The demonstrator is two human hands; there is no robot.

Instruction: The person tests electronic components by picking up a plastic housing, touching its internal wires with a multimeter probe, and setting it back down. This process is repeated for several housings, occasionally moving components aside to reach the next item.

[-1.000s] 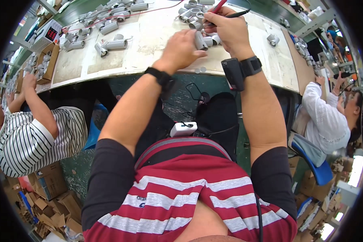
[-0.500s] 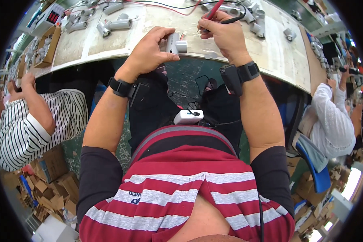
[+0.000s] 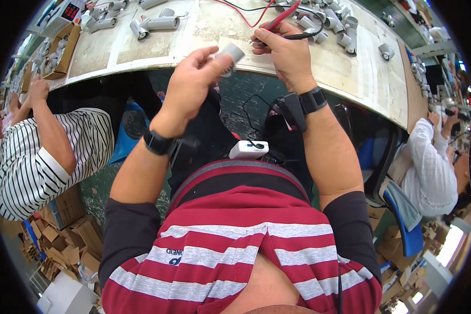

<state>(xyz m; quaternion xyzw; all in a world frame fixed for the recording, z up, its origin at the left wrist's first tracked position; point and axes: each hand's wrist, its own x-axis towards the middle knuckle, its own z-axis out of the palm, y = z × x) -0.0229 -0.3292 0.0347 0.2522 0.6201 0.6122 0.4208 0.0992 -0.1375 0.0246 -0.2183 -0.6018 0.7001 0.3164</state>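
Near the front edge of the table, my left hand is closed around a grey plastic housing. The housing is tilted and smeared by motion; my fingers hide part of it. A red test probe and a black test probe are both pinched in my right hand, with their tips pointing left. A small gap separates the tips from the housing. Dark straps with boxes sit on both my wrists.
Several grey housings lie on the pale table, with more at back right. A cardboard box of parts and a meter with red digits stand left. Co-workers sit on both sides. A white power pack rests at my waist.
My left hand has turned and tilted the grey housing, which stood upright between its fingers before. My right hand has come slightly lower and left, still with both probes.
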